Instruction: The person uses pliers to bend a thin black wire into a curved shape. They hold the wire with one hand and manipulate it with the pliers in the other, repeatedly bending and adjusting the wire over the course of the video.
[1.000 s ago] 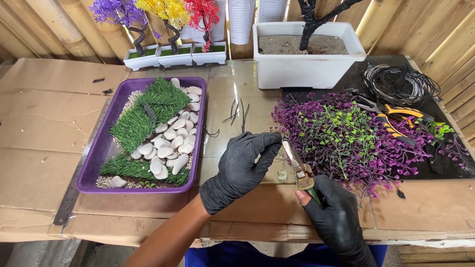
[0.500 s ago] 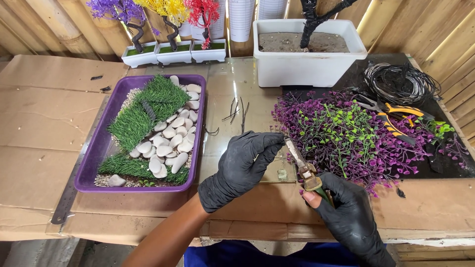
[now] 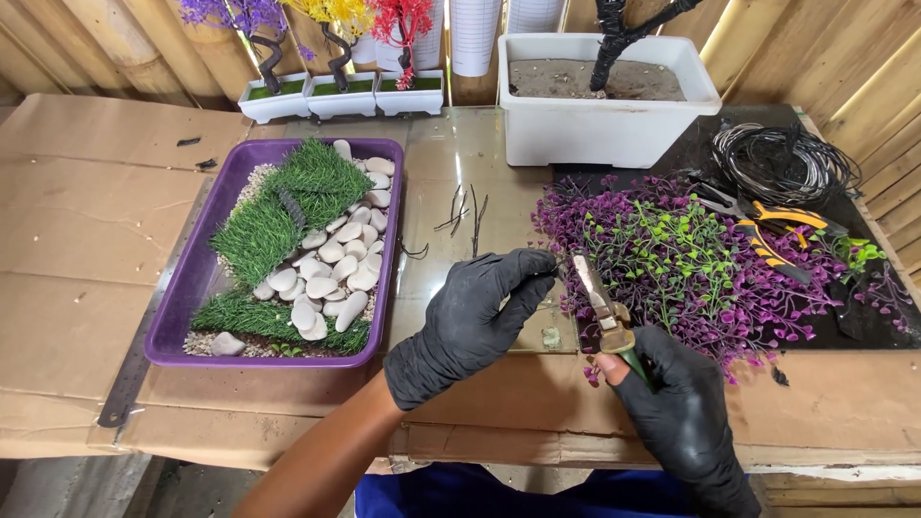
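Head view: our left hand (image 3: 470, 321), in a black glove, is closed in a pinch on a thin dark stem at the near edge of the purple artificial foliage (image 3: 672, 259). Our right hand (image 3: 676, 417), also gloved, grips the green-handled pliers (image 3: 602, 307), whose jaws point up toward the left fingertips (image 3: 537, 269).

Compared with a second ago, we have drawn the left hand closer to the plier jaws, and the right hand has shifted slightly right. We judge that the stem is now presented at the jaws.

The foliage lies on the dark mat, right of centre. To the left sits the purple tray (image 3: 182, 317) with grass pieces and white pebbles. Orange-handled cutters (image 3: 782, 225) and a wire coil (image 3: 782, 163) rest beyond the foliage, just beside the white planter (image 3: 604, 129).
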